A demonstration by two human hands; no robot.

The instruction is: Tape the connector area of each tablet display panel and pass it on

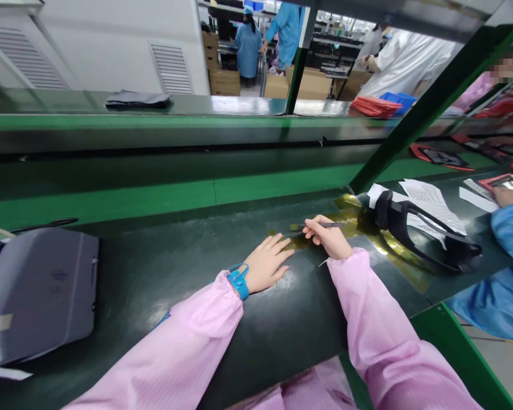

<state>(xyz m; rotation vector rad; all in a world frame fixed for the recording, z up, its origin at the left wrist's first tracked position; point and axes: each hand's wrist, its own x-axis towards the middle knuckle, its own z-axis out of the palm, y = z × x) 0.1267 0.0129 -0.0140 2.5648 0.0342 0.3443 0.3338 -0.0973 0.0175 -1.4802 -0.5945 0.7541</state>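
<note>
My left hand [268, 262] lies flat on the dark green bench top [166, 285], fingers stretched out and resting near a strip of yellow tape [297, 241]. A blue wrist strap [238, 280] circles that wrist. My right hand [327, 234] is closed in a pinch on thin metal tweezers [320, 225], whose tips point left over the yellow tape. Both arms wear pink sleeves.
A grey laptop-like case [38, 290] lies at the left. A black curved holder [423, 233] rests on white papers [427, 200] to the right. Another person's blue sleeve [511, 267] is at the far right. Green conveyor rails run behind; people in coats stand beyond.
</note>
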